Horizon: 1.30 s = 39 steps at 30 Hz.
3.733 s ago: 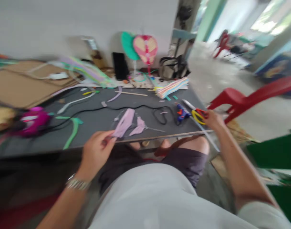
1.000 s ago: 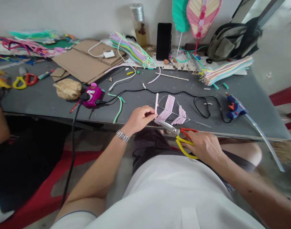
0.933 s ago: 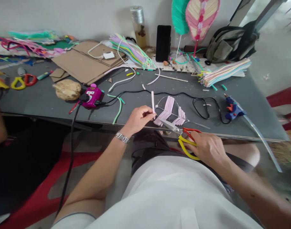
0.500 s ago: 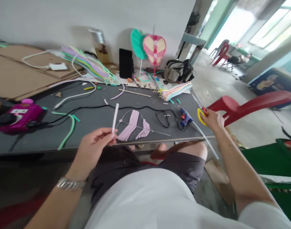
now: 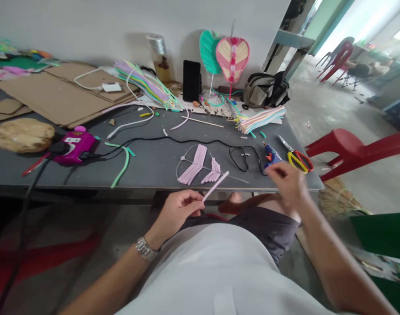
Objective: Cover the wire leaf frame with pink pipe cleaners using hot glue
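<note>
A pink straw [image 5: 215,186] is pinched between the thumb and fingers of the left hand [image 5: 182,212], angled up and to the right, just off the front edge of the bench [image 5: 147,166]. A metal watch [image 5: 144,248] is worn on that wrist. The right hand [image 5: 287,186] is blurred and held half open above the bench edge, with nothing seen in its grip. It is nearest to a blue glue gun [image 5: 271,156], and scissors [image 5: 296,158] with yellow and red handles are laid just beyond, to the right of the gun.

Left of the gun, a black cable [image 5: 241,158] is looped on the bench. Between the hands and slightly ahead of them, a wire frame [image 5: 187,164] is laid flat, with pink strips [image 5: 195,164] fixed along it in a leaf shape. A bundle of pastel straws [image 5: 261,119] is placed further back, near a backpack [image 5: 265,89]. Sheets of cardboard [image 5: 55,98] and a magenta device [image 5: 73,146] are seen on the left. A red chair [image 5: 351,148] is placed to the right of the bench, with a broom [image 5: 334,200] beside it.
</note>
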### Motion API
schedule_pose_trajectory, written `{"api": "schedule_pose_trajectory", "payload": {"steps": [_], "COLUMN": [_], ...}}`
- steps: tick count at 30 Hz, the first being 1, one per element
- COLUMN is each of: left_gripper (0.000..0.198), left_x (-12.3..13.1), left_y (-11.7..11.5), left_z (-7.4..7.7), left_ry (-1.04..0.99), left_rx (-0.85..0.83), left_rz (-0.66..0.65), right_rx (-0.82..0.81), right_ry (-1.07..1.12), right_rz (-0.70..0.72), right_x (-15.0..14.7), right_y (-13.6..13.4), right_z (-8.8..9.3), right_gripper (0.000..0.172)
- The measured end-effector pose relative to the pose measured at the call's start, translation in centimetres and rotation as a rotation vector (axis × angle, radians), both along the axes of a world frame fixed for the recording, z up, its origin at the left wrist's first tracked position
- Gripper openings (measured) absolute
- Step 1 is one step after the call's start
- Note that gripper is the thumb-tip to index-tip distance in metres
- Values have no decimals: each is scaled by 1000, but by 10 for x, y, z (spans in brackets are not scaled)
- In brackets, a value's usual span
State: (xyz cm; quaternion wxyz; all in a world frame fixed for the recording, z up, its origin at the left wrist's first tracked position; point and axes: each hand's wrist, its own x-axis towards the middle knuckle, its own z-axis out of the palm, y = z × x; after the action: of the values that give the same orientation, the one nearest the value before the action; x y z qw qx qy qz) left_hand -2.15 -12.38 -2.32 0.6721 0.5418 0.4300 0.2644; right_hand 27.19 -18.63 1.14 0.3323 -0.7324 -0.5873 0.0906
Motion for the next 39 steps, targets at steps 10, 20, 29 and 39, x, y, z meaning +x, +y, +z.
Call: {"api": "schedule_pose_trajectory", "payload": {"steps": [10,20,29,39], "left_gripper": [26,23,42,38], "left_x": [12,4,2,17], "left_y": [-21,-14,-15,-7], "left_z": [-4,-6,-17,0], "left_ry": [15,64,25,-173], "left_rx": [308,395,200,-49], "left_rz": [-136,-34,-38,1], "right_rx": [-217,-83,-413,-183], "right_ry": [1098,839,-693,394], "right_rz": [215,46,241,267], "right_x": [-99,-52,-52,-51], "right_y": [-3,20,39,29], "right_z": [-23,-6,-7,4], "right_gripper": [42,52,18,26]}}
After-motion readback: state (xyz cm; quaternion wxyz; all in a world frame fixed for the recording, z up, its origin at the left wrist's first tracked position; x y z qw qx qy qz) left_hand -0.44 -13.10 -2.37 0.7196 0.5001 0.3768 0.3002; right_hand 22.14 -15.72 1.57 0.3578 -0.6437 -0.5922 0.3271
